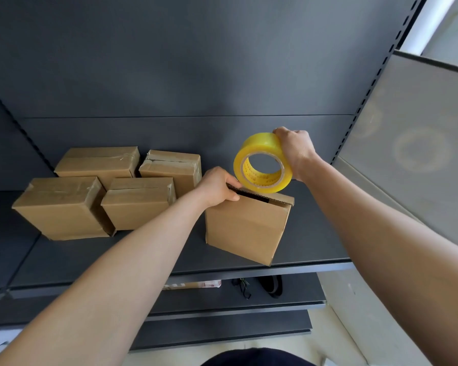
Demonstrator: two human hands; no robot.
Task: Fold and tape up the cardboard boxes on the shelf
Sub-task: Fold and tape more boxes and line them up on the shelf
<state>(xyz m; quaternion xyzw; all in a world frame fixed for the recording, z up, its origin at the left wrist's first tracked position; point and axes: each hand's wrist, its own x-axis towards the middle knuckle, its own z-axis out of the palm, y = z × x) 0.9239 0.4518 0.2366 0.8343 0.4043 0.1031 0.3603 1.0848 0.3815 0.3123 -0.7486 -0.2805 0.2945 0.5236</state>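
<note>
A brown cardboard box [246, 228] stands tilted near the front edge of the dark grey shelf [312, 233]. Its top shows a narrow dark gap between the flaps. My left hand [218, 187] grips the box's upper left corner, thumb on the near side. My right hand [295, 151] holds a yellow roll of tape [263, 163] upright, just above the far edge of the box top. Whether the roll touches the box cannot be told.
Several taped cardboard boxes [61, 207] sit in a cluster on the left half of the shelf. A slotted upright [368, 88] and a grey side panel [421, 143] bound the right. Lower shelves hold a flat package [193, 285] and dark items [271, 285].
</note>
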